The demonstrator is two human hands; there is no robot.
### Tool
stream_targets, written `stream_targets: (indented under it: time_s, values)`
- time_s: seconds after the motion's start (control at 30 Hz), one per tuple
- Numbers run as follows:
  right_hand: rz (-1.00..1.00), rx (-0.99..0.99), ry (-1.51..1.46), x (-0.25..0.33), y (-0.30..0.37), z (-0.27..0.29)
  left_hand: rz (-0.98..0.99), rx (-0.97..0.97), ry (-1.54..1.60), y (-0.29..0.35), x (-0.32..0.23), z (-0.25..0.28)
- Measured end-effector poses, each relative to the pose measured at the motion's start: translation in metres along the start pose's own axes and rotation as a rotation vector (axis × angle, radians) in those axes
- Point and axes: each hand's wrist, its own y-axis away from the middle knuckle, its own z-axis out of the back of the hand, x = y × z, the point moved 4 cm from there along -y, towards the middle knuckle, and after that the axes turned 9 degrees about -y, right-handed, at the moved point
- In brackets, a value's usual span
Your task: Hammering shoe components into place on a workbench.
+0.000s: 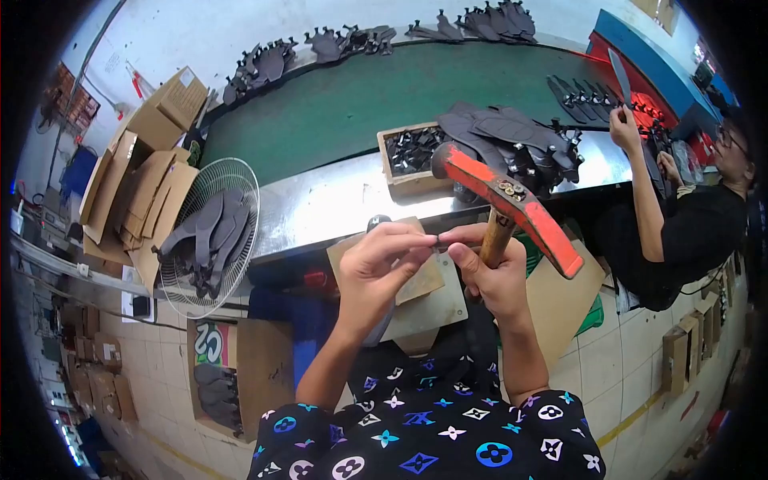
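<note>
My left hand (372, 268) is closed, its thumb and fingertips pinching a small dark piece (438, 242) too small to name. From the other side, the thumb and index finger of my right hand (502, 280) meet at the same piece. A hammer (478, 178) with a worn red head and wooden handle is gripped upright in my right hand, its head above the fingers. Just beyond my hands, a shallow box (416, 186) of small black parts (412, 150) stands on the metal bench edge (300, 216). Dark grey padded pieces (512, 132) are piled beside it.
A green conveyor belt (320, 120) runs behind the bench, with more grey pieces along its far side. To the left are a wire basket (254, 232) of grey pieces and cardboard boxes (144, 192). A co-worker (680, 208) at the right holds up a flat grey piece (619, 74).
</note>
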Motion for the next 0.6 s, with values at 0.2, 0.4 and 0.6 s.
stream_targets:
  time_s: [0.2,0.4,0.6]
  values:
    - [0.041,0.051,-0.041,-0.009,-0.006,-0.021,-0.157,-0.057,-0.491,-0.001,0.007,0.029]
    - [-0.196,0.128,0.134,-0.049,-0.038,-0.024,-0.047,-0.118,-0.783,-0.021,0.103,0.093]
    - [-0.144,0.197,0.209,-0.096,-0.069,-0.032,0.017,-0.055,-0.673,-0.02,0.118,0.087]
